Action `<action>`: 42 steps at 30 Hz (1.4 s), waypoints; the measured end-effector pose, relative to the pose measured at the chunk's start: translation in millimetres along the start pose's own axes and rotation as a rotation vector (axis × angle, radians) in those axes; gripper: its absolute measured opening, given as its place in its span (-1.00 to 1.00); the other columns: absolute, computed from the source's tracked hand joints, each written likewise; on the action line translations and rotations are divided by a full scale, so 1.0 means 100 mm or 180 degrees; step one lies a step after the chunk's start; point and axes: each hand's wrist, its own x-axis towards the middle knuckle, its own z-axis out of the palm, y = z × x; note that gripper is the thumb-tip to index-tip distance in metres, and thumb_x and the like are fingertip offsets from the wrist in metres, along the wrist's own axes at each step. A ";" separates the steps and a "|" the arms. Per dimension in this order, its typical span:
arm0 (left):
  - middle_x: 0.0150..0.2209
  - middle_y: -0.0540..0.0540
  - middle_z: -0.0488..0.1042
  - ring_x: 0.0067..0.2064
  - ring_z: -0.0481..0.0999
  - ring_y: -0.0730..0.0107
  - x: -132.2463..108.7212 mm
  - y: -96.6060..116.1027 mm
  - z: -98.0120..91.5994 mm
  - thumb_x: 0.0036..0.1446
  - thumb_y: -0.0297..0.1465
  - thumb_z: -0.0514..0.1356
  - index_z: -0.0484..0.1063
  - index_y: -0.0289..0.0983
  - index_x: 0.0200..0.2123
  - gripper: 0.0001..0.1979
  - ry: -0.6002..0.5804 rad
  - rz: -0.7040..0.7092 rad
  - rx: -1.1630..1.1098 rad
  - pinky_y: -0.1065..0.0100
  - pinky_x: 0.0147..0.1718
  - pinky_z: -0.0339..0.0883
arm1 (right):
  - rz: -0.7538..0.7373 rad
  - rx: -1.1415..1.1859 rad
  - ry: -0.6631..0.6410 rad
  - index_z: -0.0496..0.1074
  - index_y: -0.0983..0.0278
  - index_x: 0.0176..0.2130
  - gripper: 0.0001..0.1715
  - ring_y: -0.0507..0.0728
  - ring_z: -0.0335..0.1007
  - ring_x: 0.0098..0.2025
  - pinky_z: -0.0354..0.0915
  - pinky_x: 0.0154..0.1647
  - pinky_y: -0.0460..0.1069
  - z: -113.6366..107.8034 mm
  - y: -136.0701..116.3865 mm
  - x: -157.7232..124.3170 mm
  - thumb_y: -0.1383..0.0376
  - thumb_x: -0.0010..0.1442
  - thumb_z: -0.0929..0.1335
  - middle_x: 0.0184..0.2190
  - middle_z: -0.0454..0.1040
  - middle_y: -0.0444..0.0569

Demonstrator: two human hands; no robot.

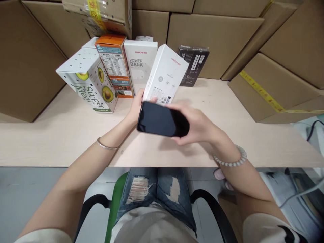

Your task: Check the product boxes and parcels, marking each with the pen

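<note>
My right hand (199, 126) is closed round a black phone (162, 119), held flat with its dark screen up above the table. Just behind the phone, my left hand (135, 108) grips the lower end of a white box (167, 72) with a red logo and small print, tilted back and standing on the pale wooden table (63, 135). The phone hides most of the left hand's fingers. A thin bangle circles my left wrist and a bead bracelet my right.
At the back of the table stand a white "Super Meal" avocado box (87, 76), an orange box (113, 60), a white "POWER BANK" box (139, 62) and a black packet (193, 64). Brown cartons (215, 37) wall in the table. Cables (312, 130) lie at the right.
</note>
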 end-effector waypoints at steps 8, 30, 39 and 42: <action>-0.16 -0.11 0.59 -0.14 0.59 0.18 -0.01 0.10 -0.06 0.03 0.37 0.31 0.45 -0.20 -0.13 -0.25 0.0050 0.0098 0.0199 0.18 -0.16 0.48 | 0.0247 0.0300 -0.1213 0.36 0.20 0.28 -0.16 0.38 0.54 0.19 0.46 0.16 0.24 0.21 -0.04 0.03 0.24 0.04 0.51 0.23 0.57 0.11; -0.05 -0.14 0.62 -0.04 0.65 0.19 -0.09 0.24 0.08 0.09 0.24 0.38 0.44 -0.22 -0.03 -0.30 -0.0120 0.0133 -0.0668 0.22 -0.09 0.55 | 0.2303 0.1762 0.0979 0.24 0.10 0.03 -0.24 0.03 0.43 -0.40 0.35 -0.48 0.01 0.19 0.22 0.14 -0.14 0.07 0.57 0.03 0.52 -0.02; 0.15 -0.29 0.56 0.15 0.61 0.09 -0.11 0.18 0.13 0.13 0.32 0.28 0.36 -0.21 0.14 -0.18 -0.0521 0.0000 -0.0508 0.12 0.11 0.52 | 0.2138 0.2137 0.1100 0.41 0.10 0.18 -0.28 0.06 0.46 -0.41 0.42 -0.52 0.03 0.09 0.58 0.13 0.08 0.09 0.58 0.10 0.57 0.03; 0.22 -0.32 0.51 0.25 0.55 0.08 -0.10 0.13 0.12 0.24 0.32 0.15 0.32 -0.20 0.21 -0.20 -0.0320 0.0014 -0.0084 0.09 0.21 0.45 | 0.2347 0.1538 0.1243 0.46 0.19 0.18 -0.34 0.12 0.53 -0.32 0.55 -0.28 0.10 -0.06 0.93 0.14 0.20 0.11 0.55 0.02 0.61 0.06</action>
